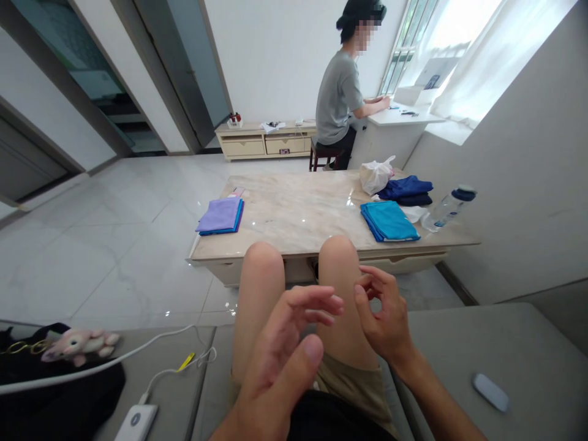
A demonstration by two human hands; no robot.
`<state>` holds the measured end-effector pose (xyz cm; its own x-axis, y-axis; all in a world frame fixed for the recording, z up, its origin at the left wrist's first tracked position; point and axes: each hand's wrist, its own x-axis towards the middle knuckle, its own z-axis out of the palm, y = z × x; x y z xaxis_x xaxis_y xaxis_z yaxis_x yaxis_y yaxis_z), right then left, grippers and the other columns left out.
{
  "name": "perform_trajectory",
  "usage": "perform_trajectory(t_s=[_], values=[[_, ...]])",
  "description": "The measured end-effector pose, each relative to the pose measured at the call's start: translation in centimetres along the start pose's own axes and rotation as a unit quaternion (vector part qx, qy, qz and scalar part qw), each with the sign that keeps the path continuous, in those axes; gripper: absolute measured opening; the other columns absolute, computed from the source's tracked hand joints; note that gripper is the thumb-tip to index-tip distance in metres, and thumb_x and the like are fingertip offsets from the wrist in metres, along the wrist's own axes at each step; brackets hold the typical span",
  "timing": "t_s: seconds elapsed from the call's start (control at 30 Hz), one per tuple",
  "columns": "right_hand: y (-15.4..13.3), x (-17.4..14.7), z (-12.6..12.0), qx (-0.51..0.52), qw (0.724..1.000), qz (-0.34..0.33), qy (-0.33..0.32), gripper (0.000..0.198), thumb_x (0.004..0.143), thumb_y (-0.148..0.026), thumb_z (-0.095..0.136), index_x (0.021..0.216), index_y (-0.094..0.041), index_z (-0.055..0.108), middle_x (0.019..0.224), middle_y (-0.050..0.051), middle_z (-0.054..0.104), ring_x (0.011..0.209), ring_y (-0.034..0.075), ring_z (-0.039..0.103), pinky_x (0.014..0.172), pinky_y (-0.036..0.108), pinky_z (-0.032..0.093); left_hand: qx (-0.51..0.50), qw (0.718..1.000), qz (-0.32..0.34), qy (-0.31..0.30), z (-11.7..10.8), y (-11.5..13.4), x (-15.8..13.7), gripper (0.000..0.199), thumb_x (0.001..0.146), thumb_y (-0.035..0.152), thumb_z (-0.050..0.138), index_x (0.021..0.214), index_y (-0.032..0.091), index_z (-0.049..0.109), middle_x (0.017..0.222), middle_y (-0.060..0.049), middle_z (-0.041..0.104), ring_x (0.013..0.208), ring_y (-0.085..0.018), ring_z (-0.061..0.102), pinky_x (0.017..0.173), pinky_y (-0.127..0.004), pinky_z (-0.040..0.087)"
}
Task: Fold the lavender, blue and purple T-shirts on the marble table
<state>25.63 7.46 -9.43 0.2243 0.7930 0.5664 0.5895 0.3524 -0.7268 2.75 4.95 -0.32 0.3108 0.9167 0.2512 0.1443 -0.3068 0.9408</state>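
Observation:
My left hand hovers over my lap, its thumb and fingers apart and nothing between them. To its right, my right hand is raised above my thigh with curled, separated fingers, also empty. Beyond my knees stands a low marble-topped table. A folded stack of cloth, purple on top with blue beneath, lies at its left end. Toward the right end is a folded teal cloth stack. Neither hand touches the cloths.
Behind the teal stack are dark blue cloth, a white plastic bag and a clear bottle. A power bank with cables, a plush toy and a white case lie on the sofa. A person sits at a desk.

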Motion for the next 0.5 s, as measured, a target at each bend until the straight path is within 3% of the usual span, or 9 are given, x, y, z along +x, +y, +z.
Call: perform_trajectory(t_s=[0.1, 0.2, 0.27, 0.37, 0.5], values=[[1.8, 0.5, 0.7, -0.088, 0.994, -0.036, 0.045, 0.031, 0.106, -0.021, 0.062, 0.136, -0.026, 0.065, 0.105, 0.006, 0.075, 0.088, 0.023, 0.073, 0.078, 0.039, 0.063, 0.162, 0.984, 0.052, 0.053, -1.8, -4.3, 3.0, 0.026, 0.111, 0.035, 0.058, 0.129, 0.028, 0.076, 0.131, -0.008, 0.078, 0.123, -0.024, 0.075, 0.108, -0.038, 0.061], [3.9, 1.3, 2.3, -0.141, 0.987, -0.064, 0.040, 0.039, 0.106, -0.019, 0.059, 0.144, -0.027, 0.065, 0.129, 0.013, 0.076, 0.119, 0.032, 0.073, 0.098, 0.053, 0.064, 0.388, 0.896, 0.167, 0.137, -5.2, -10.4, 5.1, 0.027, 0.105, 0.024, 0.064, 0.128, 0.031, 0.076, 0.126, -0.005, 0.081, 0.119, -0.026, 0.074, 0.110, -0.041, 0.055], [4.9, 2.1, 3.5, -0.158, 0.985, -0.062, 0.015, 0.049, 0.107, -0.018, 0.056, 0.154, -0.027, 0.061, 0.145, 0.014, 0.072, 0.133, 0.034, 0.070, 0.105, 0.057, 0.063, 0.464, 0.858, 0.170, 0.139, -7.4, -13.9, 6.3, 0.030, 0.105, 0.026, 0.063, 0.133, 0.030, 0.074, 0.131, -0.006, 0.081, 0.119, -0.028, 0.074, 0.109, -0.044, 0.054], [5.8, 3.9, 5.2, -0.186, 0.980, -0.060, -0.025, 0.058, 0.106, -0.019, 0.057, 0.163, -0.028, 0.057, 0.159, 0.013, 0.066, 0.147, 0.038, 0.063, 0.113, 0.063, 0.059, 0.505, 0.845, 0.134, 0.111, -9.1, -17.0, 7.8, 0.040, 0.108, 0.031, 0.057, 0.146, 0.026, 0.067, 0.148, -0.010, 0.075, 0.130, -0.032, 0.072, 0.113, -0.048, 0.055], [6.6, 6.6, 6.5, -0.204, 0.974, -0.081, -0.061, 0.053, 0.102, -0.019, 0.060, 0.153, -0.030, 0.068, 0.148, 0.008, 0.075, 0.139, 0.037, 0.070, 0.113, 0.061, 0.059, 0.514, 0.845, 0.112, 0.098, -9.1, -18.4, 10.0, 0.043, 0.106, 0.032, 0.055, 0.147, 0.025, 0.067, 0.148, -0.008, 0.076, 0.133, -0.030, 0.073, 0.113, -0.045, 0.059]])
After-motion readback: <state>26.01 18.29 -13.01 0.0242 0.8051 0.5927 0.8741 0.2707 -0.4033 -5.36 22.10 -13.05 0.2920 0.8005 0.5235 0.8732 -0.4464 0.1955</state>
